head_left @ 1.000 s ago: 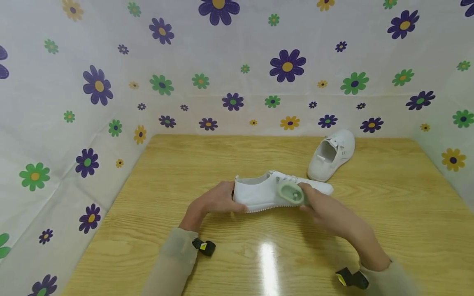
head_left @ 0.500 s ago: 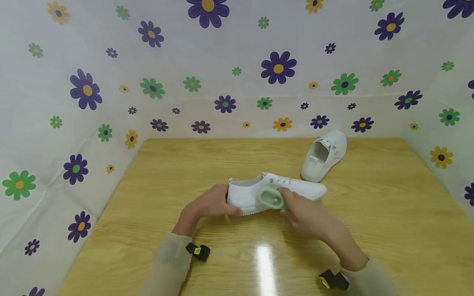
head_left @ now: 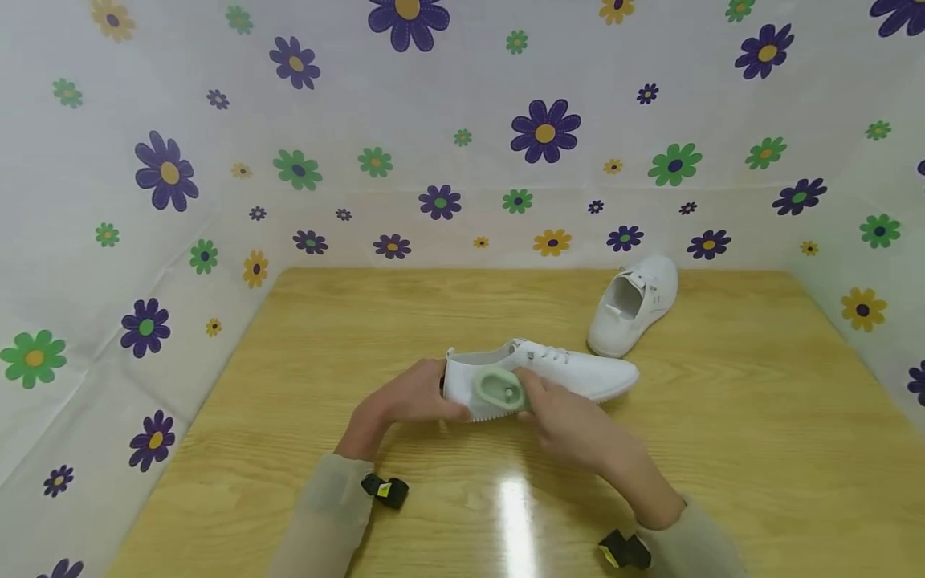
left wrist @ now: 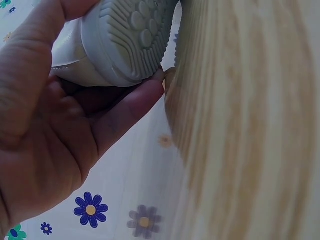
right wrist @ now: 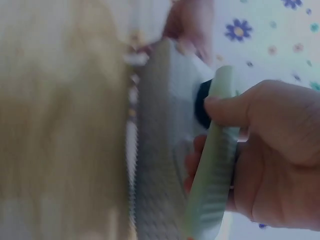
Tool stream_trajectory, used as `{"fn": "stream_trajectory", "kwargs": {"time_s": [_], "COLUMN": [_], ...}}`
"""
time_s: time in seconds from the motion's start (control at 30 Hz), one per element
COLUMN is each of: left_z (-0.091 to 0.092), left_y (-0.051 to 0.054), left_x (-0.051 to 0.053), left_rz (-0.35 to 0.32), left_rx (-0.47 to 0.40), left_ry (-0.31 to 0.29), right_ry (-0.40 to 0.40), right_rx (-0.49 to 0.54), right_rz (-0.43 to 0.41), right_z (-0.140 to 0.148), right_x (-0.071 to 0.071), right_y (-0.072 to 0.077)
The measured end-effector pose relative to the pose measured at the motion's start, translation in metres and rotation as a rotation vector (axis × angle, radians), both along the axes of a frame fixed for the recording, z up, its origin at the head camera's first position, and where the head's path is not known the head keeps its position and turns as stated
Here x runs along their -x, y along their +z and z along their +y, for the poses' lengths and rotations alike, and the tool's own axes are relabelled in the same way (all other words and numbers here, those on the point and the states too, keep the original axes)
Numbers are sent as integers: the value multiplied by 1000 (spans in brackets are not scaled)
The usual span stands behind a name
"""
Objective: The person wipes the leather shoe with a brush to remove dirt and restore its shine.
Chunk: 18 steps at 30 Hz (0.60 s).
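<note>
A white lace-up shoe (head_left: 578,373) is held on its side above the wooden table, toe to the right. My left hand (head_left: 415,393) grips its heel; in the left wrist view the fingers curl round the heel beside the ridged sole (left wrist: 142,30). My right hand (head_left: 578,425) holds a pale green shoe brush (head_left: 499,388) by its handle. The oval head of the brush lies against the shoe's near side, close to the heel. In the right wrist view a dark patch (right wrist: 203,105) shows between the brush head and the shoe, its texture blurred.
The second white shoe (head_left: 632,309) stands at the back right of the table (head_left: 376,321), just beyond the held shoe's toe. A flower-printed white cloth (head_left: 433,120) hangs behind the table and at both sides. Black camera straps sit on both wrists.
My right hand has slid the brush leftward along the shoe's side, from near the laces to near the heel. My left hand keeps its grip on the heel. The head view has shifted slightly.
</note>
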<state>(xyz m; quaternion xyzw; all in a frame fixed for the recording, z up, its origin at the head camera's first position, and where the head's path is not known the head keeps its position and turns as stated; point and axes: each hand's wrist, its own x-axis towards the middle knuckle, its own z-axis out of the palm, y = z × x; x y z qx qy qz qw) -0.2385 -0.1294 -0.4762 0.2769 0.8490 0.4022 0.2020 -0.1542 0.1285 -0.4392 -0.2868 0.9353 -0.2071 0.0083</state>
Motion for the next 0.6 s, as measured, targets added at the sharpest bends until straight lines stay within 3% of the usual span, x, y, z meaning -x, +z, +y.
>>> {"fn": "stream_trajectory", "kwargs": {"time_s": [0.13,0.37,0.5,0.6], "left_z": [0,2,0,0], "left_y": [-1,1,2,4], "left_x": [1,0,-1,-2], "left_rz": [24,-13,-14,-2], "left_rx": [0,13,29,49], "left_ry": [-9,8,24,33], "right_ry": [62,-77,-3,47], "right_rx": [-32,-25,-24,4], "right_rz": [-49,-99,-114,-201], "right_z": [-5,27,34,52], "right_x": [-3,-8,-8,-7], "right_y": [-1,10,8,13]}}
